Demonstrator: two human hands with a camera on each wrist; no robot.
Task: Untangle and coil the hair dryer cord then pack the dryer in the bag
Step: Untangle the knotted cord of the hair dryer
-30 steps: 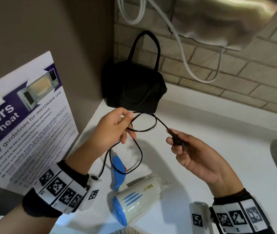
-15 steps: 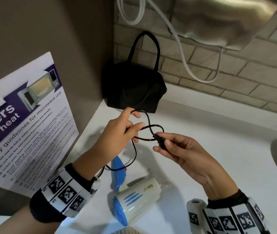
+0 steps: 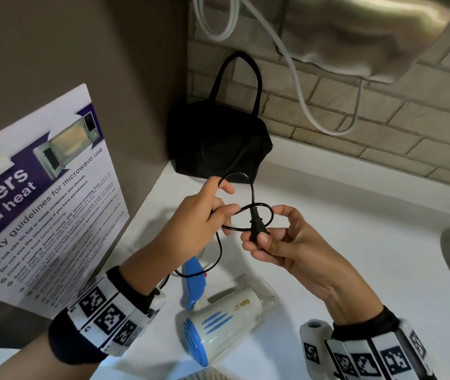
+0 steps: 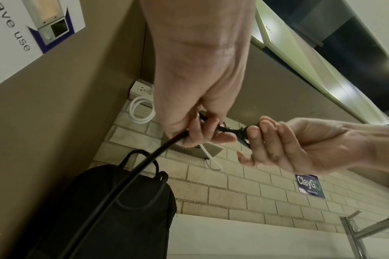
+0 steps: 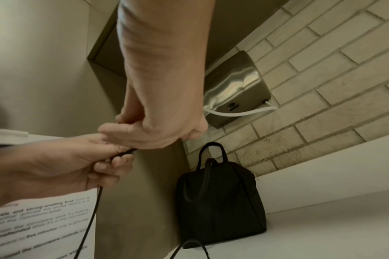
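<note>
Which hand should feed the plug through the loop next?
Right. The right hand already pinches the plug beside the loop, while the left hand holds the cord loops.

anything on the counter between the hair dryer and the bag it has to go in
Nothing visible. The hair dryer lies on bare white counter in front of the black bag. Only its own cord, held up by the left hand and right hand, hangs over that stretch.

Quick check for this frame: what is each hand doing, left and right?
Left hand: closed, pinching loops of the black cord.
Right hand: closed, fingers gripping the cord's plug.
</note>
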